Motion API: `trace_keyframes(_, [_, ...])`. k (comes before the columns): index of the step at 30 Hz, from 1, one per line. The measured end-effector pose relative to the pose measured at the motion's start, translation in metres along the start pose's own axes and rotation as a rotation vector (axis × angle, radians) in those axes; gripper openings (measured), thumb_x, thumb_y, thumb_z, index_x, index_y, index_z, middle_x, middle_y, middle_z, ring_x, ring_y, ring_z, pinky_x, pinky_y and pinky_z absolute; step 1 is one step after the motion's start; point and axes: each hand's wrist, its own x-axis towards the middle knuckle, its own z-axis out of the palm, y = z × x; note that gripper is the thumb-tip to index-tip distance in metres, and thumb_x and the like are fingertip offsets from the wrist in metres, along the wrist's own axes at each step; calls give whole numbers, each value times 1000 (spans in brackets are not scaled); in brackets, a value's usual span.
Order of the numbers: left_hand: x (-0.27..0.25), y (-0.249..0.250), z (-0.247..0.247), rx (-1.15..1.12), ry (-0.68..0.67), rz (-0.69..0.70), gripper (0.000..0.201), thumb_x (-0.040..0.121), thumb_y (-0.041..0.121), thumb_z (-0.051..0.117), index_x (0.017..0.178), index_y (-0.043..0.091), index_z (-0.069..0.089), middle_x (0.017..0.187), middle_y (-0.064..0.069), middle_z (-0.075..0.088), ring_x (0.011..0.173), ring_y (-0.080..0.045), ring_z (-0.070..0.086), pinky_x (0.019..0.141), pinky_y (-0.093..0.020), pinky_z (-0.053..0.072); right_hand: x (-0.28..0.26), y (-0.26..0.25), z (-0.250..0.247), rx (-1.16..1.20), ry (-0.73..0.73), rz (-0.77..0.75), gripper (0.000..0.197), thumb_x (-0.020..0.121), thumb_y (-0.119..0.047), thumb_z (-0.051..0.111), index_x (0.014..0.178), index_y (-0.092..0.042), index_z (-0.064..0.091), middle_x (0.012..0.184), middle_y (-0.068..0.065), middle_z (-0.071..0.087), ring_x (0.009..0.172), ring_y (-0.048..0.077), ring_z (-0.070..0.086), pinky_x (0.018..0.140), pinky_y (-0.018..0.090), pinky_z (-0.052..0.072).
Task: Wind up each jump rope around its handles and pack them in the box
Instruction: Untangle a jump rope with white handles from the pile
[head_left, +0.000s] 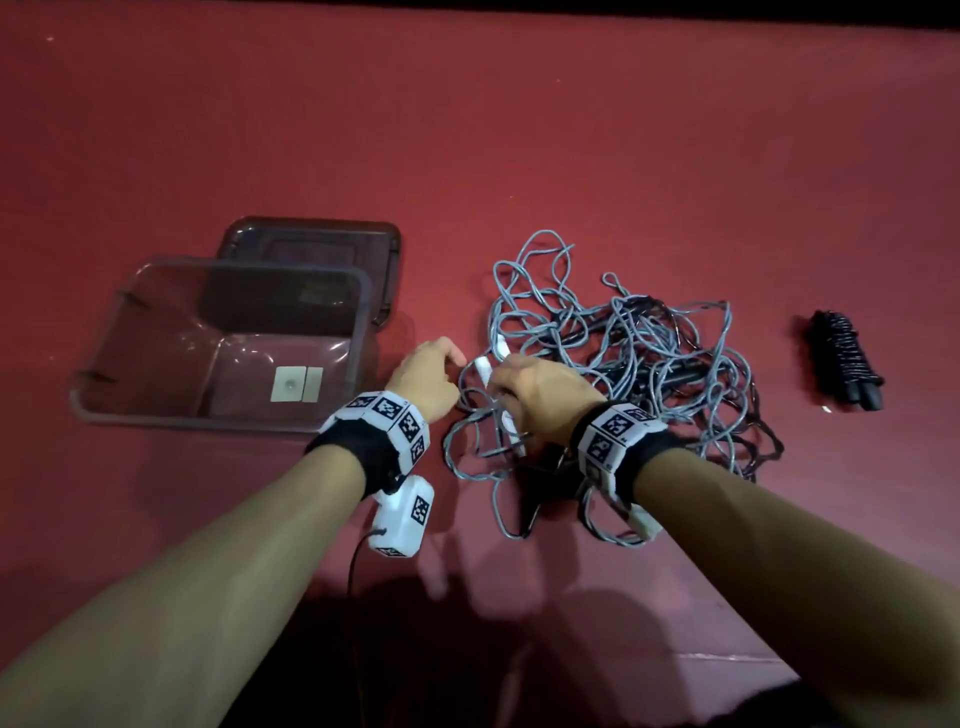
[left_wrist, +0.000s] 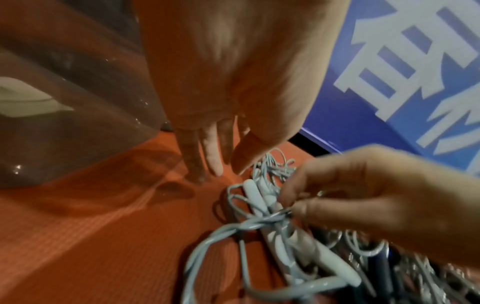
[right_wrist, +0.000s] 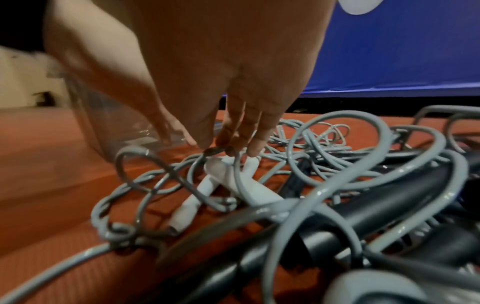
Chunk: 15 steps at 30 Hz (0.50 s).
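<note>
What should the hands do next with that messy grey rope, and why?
Probably lift the grey cord clear of the white handles. The right hand already pinches a loop there, the left hand hovers open beside it, and the cord lies tangled with darker ropes, so it must be freed before winding.

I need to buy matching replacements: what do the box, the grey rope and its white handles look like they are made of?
Box: clear, smoke-tinted hard plastic, glossy; the red surface shows through its walls.
Grey rope: looks like a smooth plastic- or rubber-coated cord; it holds springy loops and shows highlights in the right wrist view.
White handles: probably plain matte plastic; their surface looks even, but blur leaves it open.
</note>
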Motion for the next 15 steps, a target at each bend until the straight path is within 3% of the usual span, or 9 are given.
trace_keyframes(2, [7,0,9,78,-62,64,40,83,5,69,106,34,55,119,2,57,110,-25,63,99,-41,51,-4,6,-5,-36,-19,48,24,95,-17,49,116,-18,61,115,8,64,106,30,62,85,39,51])
trace_keyframes(4, [13,4,16,198,-96,130,56,82,8,74,129,31,54,137,4,50,125,-22,55,104,-41,48,-7,12,-7,-76,-61,81,27,95,-19,47,116,-17,64,117,7,64,112,28,60,86,36,48])
trace_keyframes(7, [17,11,23,483,-121,308,78,81,18,76,150,25,40,158,9,32,135,-21,35,107,-40,42,-13,19,-11,-156,-50,165,22,97,-23,44,93,-13,63,110,9,68,102,31,64,82,34,47])
trace_keyframes(9, [17,15,25,597,-104,395,71,81,26,78,142,22,43,151,6,40,131,-22,38,102,-40,41,-17,20,-15,-288,-113,205,28,101,-31,40,85,-17,58,105,9,72,97,31,66,88,37,46])
trace_keyframes(11, [16,16,27,597,-98,412,60,84,30,78,133,20,45,134,1,54,122,-23,46,96,-40,43,-23,21,-17,-329,-151,230,31,103,-38,38,89,-20,59,107,7,73,100,29,66,96,39,41])
trace_keyframes(13, [13,15,30,612,-127,421,55,87,30,74,134,22,46,126,0,59,119,-24,49,95,-41,43,-27,23,-17,-253,-183,279,35,101,-52,40,88,-24,55,105,4,72,103,26,65,100,40,38])
trace_keyframes(15, [10,11,33,647,-151,418,59,89,32,71,140,24,43,127,-1,60,120,-25,50,98,-41,41,-27,26,-14,-191,-192,310,43,94,-67,45,84,-26,54,92,0,69,100,24,66,101,40,37])
